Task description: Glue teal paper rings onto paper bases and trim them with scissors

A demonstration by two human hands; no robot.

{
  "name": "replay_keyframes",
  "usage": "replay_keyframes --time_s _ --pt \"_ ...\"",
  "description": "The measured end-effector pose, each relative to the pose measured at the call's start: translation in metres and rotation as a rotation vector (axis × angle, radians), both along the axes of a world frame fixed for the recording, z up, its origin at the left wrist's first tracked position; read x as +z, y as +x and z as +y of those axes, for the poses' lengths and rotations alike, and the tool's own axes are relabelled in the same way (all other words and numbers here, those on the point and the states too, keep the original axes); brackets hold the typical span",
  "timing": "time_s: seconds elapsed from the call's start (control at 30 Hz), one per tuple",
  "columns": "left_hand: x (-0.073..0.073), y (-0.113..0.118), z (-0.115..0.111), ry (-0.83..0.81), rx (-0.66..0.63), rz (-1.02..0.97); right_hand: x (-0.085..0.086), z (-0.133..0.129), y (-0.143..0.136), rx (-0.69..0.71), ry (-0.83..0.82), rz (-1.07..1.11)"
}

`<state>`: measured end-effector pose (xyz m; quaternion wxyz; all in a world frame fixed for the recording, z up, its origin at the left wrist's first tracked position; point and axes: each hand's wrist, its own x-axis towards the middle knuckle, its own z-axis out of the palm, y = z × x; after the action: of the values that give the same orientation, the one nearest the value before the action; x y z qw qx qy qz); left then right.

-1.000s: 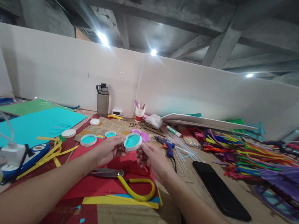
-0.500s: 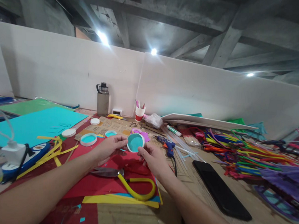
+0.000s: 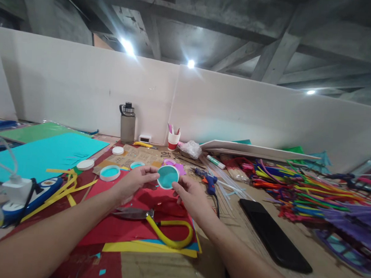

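Observation:
Between my hands is a round white lid (image 3: 168, 177) with a turquoise disc inside, tilted toward me. My left hand (image 3: 138, 182) pinches its left edge, and my right hand (image 3: 187, 191) grips its lower right edge. Below them, yellow-handled scissors (image 3: 157, 221) lie on red paper sheets (image 3: 114, 230). To the left of my left hand sits another white lid (image 3: 109, 174) lined in turquoise, with a similar smaller one (image 3: 136, 165) behind. Plain white lids (image 3: 85, 164) rest farther left. A purple paper piece (image 3: 180, 168) lies just behind the held lid.
At right are a black phone (image 3: 273, 235), a blue glue gun (image 3: 210, 182) and a heap of colourful pipe cleaners (image 3: 312, 189). A bottle (image 3: 127, 126) and a pen cup (image 3: 173, 139) stand by the white panel. Turquoise sheets (image 3: 49, 155) and yellow strips (image 3: 63, 191) cover the left.
The held lid has turned slightly so its inside faces me a little differently. Both hands keep their hold in nearly the same place; the other things have not moved.

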<state>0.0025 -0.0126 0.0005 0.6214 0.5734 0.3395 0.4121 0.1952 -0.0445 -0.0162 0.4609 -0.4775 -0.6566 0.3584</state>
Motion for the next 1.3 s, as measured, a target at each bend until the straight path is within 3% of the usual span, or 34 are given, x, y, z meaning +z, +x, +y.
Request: replay_keyframes --time_s 0.27,0.57,0.77,1.0,1.13,1.3 --pt "-0.003 0.005 -0.003 0.135 0.05 0.115 0.007 -0.011 -0.006 0.022 0.156 -0.256" --pt "-0.004 0.004 -0.001 0.131 0.074 0.105 0.0 -0.009 -0.006 0.042 0.151 -0.196" --pt "-0.005 0.005 -0.004 0.084 0.003 0.112 -0.002 -0.008 -0.005 0.059 0.114 -0.112" --pt "-0.012 0.004 0.001 -0.006 -0.016 -0.055 0.008 -0.011 -0.007 0.118 -0.032 0.088" --pt "-0.012 0.003 0.001 0.033 0.001 -0.035 0.004 -0.008 -0.008 0.156 -0.179 0.277" --pt "-0.008 0.003 -0.003 0.153 0.047 0.052 0.003 -0.009 -0.008 0.157 -0.201 0.337"
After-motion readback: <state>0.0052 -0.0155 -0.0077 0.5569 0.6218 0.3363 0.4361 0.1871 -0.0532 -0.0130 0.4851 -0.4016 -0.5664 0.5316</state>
